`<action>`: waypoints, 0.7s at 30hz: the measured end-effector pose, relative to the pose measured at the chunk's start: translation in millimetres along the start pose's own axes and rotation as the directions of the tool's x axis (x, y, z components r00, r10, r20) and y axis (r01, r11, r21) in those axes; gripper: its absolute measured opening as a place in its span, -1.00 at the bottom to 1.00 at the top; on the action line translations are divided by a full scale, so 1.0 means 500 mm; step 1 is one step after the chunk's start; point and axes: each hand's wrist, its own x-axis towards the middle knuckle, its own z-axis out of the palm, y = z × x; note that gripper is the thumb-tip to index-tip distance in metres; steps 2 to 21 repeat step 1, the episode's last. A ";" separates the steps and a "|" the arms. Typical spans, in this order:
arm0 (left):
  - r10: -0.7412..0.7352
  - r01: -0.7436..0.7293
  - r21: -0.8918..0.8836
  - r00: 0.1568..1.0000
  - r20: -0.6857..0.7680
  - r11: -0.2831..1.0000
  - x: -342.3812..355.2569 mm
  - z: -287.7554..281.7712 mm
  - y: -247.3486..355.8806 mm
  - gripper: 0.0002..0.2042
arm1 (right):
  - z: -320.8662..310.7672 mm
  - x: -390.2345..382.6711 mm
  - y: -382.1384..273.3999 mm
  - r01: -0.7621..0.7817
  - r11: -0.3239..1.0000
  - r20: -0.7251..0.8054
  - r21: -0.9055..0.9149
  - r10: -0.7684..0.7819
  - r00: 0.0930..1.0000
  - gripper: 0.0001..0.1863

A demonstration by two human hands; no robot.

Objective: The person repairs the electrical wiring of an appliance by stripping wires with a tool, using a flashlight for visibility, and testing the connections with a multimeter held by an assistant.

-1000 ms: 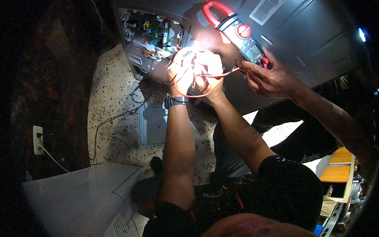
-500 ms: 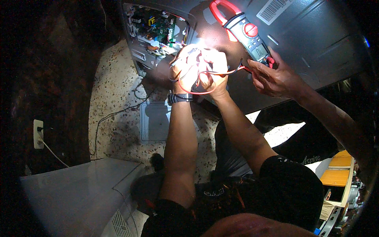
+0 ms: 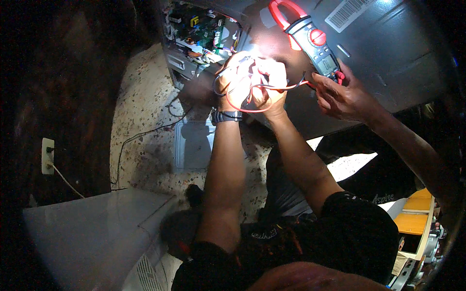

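Note:
Both my hands are close together in a bright, washed-out patch of light by the open back panel of a grey appliance. My left hand, with a dark watch on its wrist, is closed, fingers bent. Beside it my right hand is closed too. Red and black test leads loop around and between them; glare hides the probe tips. The leads run to a red-and-grey clamp meter, which another person's hand holds against the panel. Left of my hands sits a green circuit board with wires and connectors.
A pale grey rectangular cover lies on the speckled floor, a dark cable near it. A white appliance stands at lower left, below a wall outlet with plugs. The other person's forearm crosses at right.
The appliance, circuit board and clamp meter have shifted slightly right and down in the picture. My hands keep nearly the same pose around the leads.

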 end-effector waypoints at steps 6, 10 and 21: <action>-0.017 0.017 0.000 1.000 0.006 1.000 -0.004 -0.013 -0.002 -0.79 | 0.008 0.002 -0.011 0.019 0.999 0.016 -0.033 -0.018 1.000 -0.69; -0.017 0.017 0.000 1.000 0.006 1.000 -0.004 -0.013 -0.002 -0.79 | 0.008 0.002 -0.011 0.019 0.999 0.016 -0.033 -0.018 1.000 -0.69; -0.017 0.017 0.000 1.000 0.006 1.000 -0.004 -0.013 -0.002 -0.79 | 0.008 0.002 -0.011 0.019 0.999 0.016 -0.033 -0.018 1.000 -0.69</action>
